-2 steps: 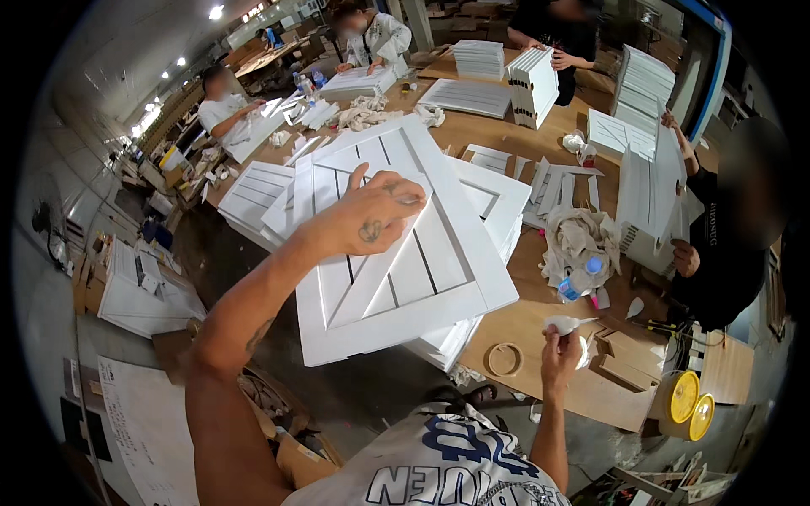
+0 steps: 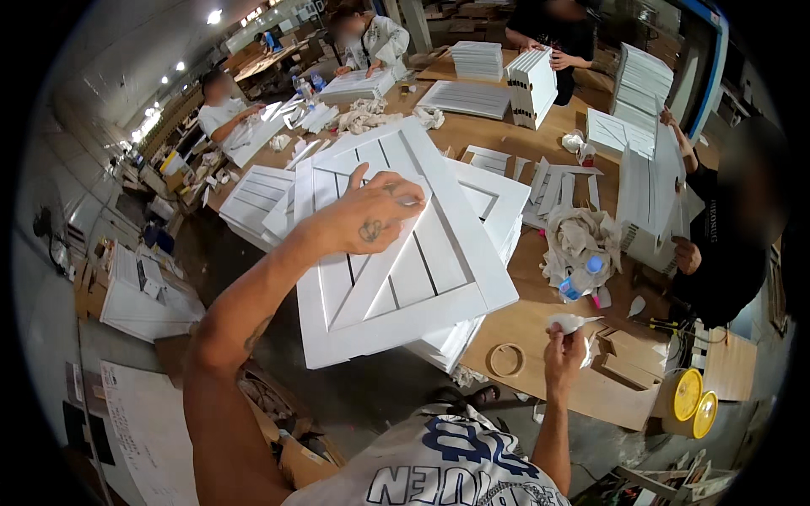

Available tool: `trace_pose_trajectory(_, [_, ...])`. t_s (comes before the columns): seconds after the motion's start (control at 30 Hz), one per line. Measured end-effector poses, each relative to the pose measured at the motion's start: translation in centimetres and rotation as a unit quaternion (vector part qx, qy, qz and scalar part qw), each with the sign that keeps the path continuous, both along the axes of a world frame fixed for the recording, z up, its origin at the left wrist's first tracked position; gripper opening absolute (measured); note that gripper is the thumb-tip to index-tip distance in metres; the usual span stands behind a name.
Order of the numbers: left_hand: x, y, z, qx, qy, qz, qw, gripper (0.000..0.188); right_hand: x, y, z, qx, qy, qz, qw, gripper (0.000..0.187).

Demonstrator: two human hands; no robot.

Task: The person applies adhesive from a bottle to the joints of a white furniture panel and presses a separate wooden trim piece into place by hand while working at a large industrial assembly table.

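A white framed panel (image 2: 422, 253) with dark slots and a diagonal brace lies tilted on a stack of similar white panels (image 2: 451, 341). My left hand (image 2: 371, 211) is over its middle, fingers curled together at the upper part of the diagonal brace. Whatever those fingertips may hold is hidden. Right of the panel, above the table's near edge, my right hand (image 2: 564, 358) grips a small white squeeze bottle (image 2: 567, 322) with a thin nozzle pointing right.
On the table (image 2: 527, 295) lie a tape roll (image 2: 506, 360), crumpled cloths (image 2: 580, 240) and a clear bottle with a blue cap (image 2: 582, 278). Yellow-lidded buckets (image 2: 685, 395) stand at right. A co-worker at right holds white panels (image 2: 650, 202); others work across the table.
My right hand with the squeeze bottle has shifted very slightly to the right. My left hand stays at the brace.
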State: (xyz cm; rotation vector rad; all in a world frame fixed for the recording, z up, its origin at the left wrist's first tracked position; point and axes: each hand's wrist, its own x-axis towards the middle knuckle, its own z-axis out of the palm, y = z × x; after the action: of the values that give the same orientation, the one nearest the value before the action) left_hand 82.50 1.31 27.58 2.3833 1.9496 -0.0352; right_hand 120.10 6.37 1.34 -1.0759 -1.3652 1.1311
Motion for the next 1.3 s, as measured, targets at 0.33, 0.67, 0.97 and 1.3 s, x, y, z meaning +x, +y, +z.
trace_pose_trajectory(0.33, [-3.3, 2.7, 2.5, -0.092, 0.046, -0.075, 0.992, 0.071, -3.7, -4.6, 9.5, 0.081, 0.076, -0.059, 0.992, 0.02])
trace_pose_trajectory(0.67, [-4.5, 3.8, 1.9, -0.08, 0.031, -0.213, 0.973, 0.069, -12.0, -7.7, 20.1, 0.158, 0.071, -0.132, 0.976, 0.021])
trace_pose_trajectory(0.97, [-4.9, 3.7, -0.5, 0.004, 0.064, -0.213, 0.975, 0.042, -18.4, -2.6, 21.8, 0.136, -0.032, -0.104, 0.985, 0.023])
trace_pose_trajectory(1.3, [-7.3, 2.6, -1.7, 0.013, -0.036, -0.206, 0.978, 0.073, -18.6, -2.5, 20.1, 0.112, -0.045, -0.107, 0.987, 0.024])
